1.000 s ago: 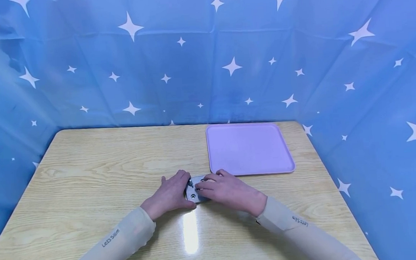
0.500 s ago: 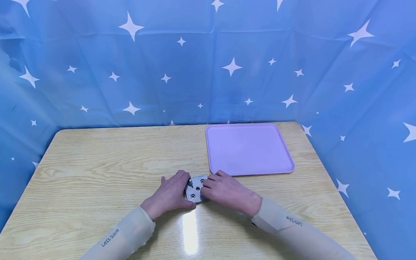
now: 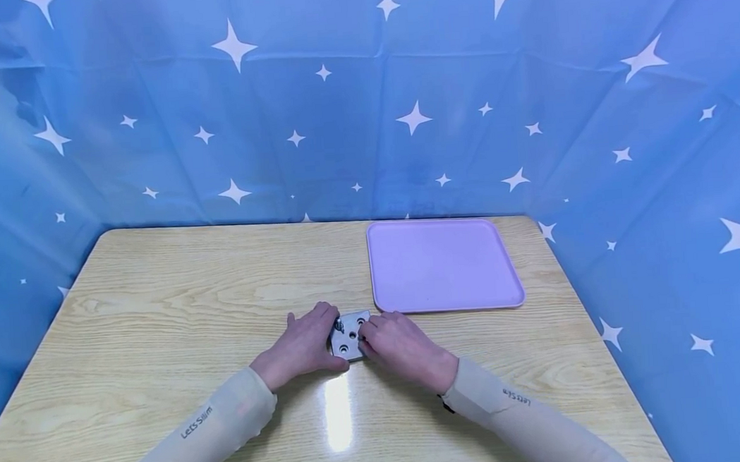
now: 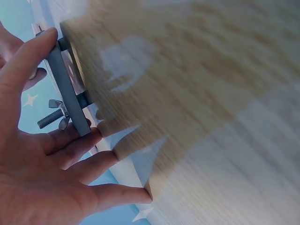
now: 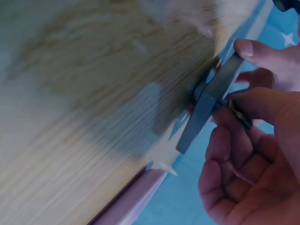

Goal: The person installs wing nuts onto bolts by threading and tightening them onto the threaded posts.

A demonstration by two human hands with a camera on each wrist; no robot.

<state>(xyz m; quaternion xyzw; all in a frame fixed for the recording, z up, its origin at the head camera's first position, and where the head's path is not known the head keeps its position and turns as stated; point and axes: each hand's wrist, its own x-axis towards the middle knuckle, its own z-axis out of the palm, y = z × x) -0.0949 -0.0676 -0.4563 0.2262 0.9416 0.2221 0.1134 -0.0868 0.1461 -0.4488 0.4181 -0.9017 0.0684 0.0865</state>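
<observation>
A grey metal plate with several round holes lies near the middle of the wooden table. My left hand grips its left edge, thumb at the near side and fingers at the far side. Close by those fingers, a wing nut sits on a threaded bolt that sticks up from the plate. Dark bolt heads show under the plate. At the plate's right side, my right hand pinches a small metal piece, seemingly another wing nut, between thumb and curled index finger; the fingers hide most of it.
A purple tray lies at the back right of the table, just beyond my right hand. Blue cloth with white stars hangs behind and along both sides.
My right hand's fingers, stretched over the plate a second ago, have drawn in and curled at its right side, and the wrist has shifted slightly left. The left hand and plate stay put.
</observation>
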